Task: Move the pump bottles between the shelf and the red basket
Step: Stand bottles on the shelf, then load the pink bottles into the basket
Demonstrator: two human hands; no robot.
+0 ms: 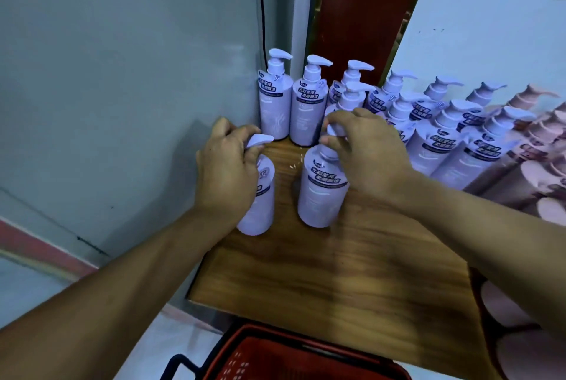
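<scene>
Each lavender plastic pump bottle [318,196] carries a dark label band with white characters. At 3 o'clock stand pale pink pump bottles [531,94]. The brown wooden shelf [337,272] is streaked with darker grain. At 6 o'clock the plastic basket [306,344] is red, its handle [179,362] black. At 12 o'clock a dark red panel [361,12] meets a grey-blue wall [122,73].

left hand [228,165] curled, gripping | right hand [364,150] curled, gripping | arms extended
</scene>
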